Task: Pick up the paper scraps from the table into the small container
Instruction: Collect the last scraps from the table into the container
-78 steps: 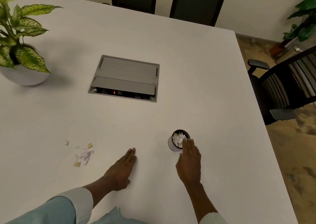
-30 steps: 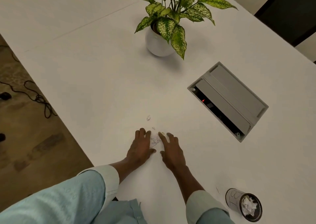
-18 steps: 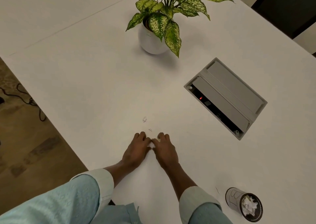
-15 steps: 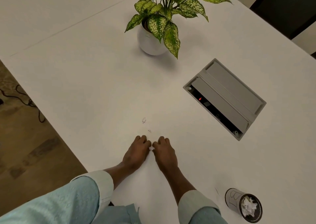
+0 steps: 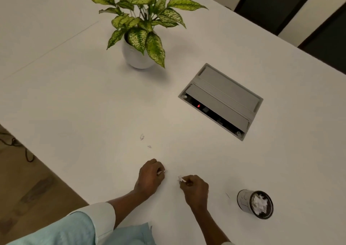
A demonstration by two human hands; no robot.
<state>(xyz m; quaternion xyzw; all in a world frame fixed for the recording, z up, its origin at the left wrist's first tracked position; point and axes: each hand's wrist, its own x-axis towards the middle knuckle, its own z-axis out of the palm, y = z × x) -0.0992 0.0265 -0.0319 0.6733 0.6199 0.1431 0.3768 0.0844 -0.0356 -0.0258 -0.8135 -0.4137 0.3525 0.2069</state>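
My left hand [image 5: 150, 177] is curled near the table's front edge and pinches white paper scraps [image 5: 161, 172] at its fingertips. My right hand [image 5: 194, 189] is curled too, a little to the right, and pinches another white scrap [image 5: 180, 178]. Two small scraps stay on the table beyond the hands: one scrap [image 5: 142, 136] and a smaller scrap [image 5: 149, 146]. A thin sliver [image 5: 227, 195] lies beside the small container [image 5: 243, 200], a dark-rimmed cup at the lower right with white scraps inside.
A potted plant [image 5: 138, 57] in a white pot stands at the back. A grey power box [image 5: 221, 100] is set into the white table [image 5: 74, 98] at the right. The table's left edge drops to the floor; dark chairs stand at the far right.
Both hands lay flat and swept the scraps together; now they have curled, parted and lifted slightly, each pinching scraps. The view shifted so the container sits closer.
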